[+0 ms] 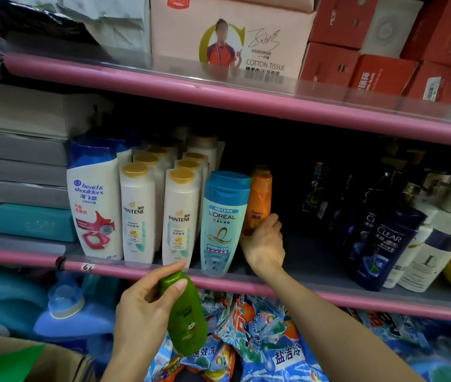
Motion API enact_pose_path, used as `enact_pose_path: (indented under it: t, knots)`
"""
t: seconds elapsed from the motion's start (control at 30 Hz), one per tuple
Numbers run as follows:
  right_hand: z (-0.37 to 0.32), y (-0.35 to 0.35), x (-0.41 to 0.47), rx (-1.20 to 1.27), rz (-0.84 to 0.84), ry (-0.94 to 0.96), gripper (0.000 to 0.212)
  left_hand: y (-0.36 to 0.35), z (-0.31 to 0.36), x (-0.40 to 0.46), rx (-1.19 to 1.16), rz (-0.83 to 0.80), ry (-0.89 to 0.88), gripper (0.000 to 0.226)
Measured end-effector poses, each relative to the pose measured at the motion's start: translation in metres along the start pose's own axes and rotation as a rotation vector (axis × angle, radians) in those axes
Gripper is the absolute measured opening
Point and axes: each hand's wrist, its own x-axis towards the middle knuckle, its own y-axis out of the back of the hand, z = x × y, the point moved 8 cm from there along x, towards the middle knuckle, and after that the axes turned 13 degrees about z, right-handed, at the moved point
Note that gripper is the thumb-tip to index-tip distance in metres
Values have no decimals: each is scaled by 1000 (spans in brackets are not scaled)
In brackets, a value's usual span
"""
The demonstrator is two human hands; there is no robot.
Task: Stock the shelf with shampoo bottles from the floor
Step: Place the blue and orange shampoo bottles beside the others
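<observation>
A person's right hand [264, 242] grips an upright orange bottle [258, 201] on the middle shelf [309, 261], just right of the blue L'Oréal bottles [223, 219]. The left hand [143, 307], below the shelf's pink lip, has its fingers [173, 289] wrapped round a green bottle [187, 312], cap tilted up towards the shelf; the empty stretch lies to the orange bottle's right, nearer the right hand

Left grip [147, 304] closed, held low; right grip [264, 244] closed, arm outstretched.
</observation>
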Motion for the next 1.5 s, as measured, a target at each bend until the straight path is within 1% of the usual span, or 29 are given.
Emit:
enact_pose_path:
  t: [0.57, 0.77, 0.87, 0.93, 0.97, 1.0, 1.03, 1.07, 1.1, 1.13, 1.17, 1.2, 1.23, 1.3, 1.37, 1.4, 1.5]
  knots:
    - [1, -1, 1, 6, -7, -5, 71, -1, 4, -4, -26, 11, 2, 34]
    - [10, 1, -3, 60, -64, -21, 68, -3, 7, -3, -39, -15, 7, 34]
    - [20, 26, -13, 205, 6, -61, 54, -3, 12, -5, -56, -33, -9, 33]
    - [22, 49, -37, 364, 59, 21, 39, -4, 17, -8, -62, -50, -31, 31]
    - [24, 59, -56, 445, 49, 74, 31, -6, 20, -10, -67, -67, -35, 31]
    - [26, 65, -77, 514, 4, 115, 23, -8, 21, -12, -79, -92, -30, 31]
    - [31, 66, -100, 560, -78, 140, 16, -11, 21, -16, -103, -122, -11, 30]
    - [35, 64, -123, 576, -198, 156, 12, -15, 19, -20, -130, -154, 13, 29]
    - [36, 59, -145, 561, -347, 173, 18, -19, 17, -24, -155, -185, 40, 27]
    - [39, 54, -166, 536, -495, 187, 28, -23, 15, -29, -173, -215, 63, 24]
    - [43, 48, -182, 513, -607, 185, 37, -27, 13, -35, -188, -243, 82, 22]
    - [49, 45, -191, 491, -662, 172, 45, -32, 11, -40, -201, -268, 97, 21]
    - [55, 43, -196, 463, -675, 152, 47, -36, 8, -46, -211, -291, 112, 21]
    - [66, 44, -197, 436, -646, 94, 41, -43, 6, -54, -221, -332, 139, 23]
    - [70, 46, -197, 486, -649, 29, 36, -48, 8, -62, -196, -377, 110, 25]
    - [72, 46, -198, 527, -662, -9, 37, -51, 11, -66, -153, -404, 61, 30]
    - [74, 50, -198, 621, -664, -99, 43, -60, 14, -80, 28, -489, -91, 57]
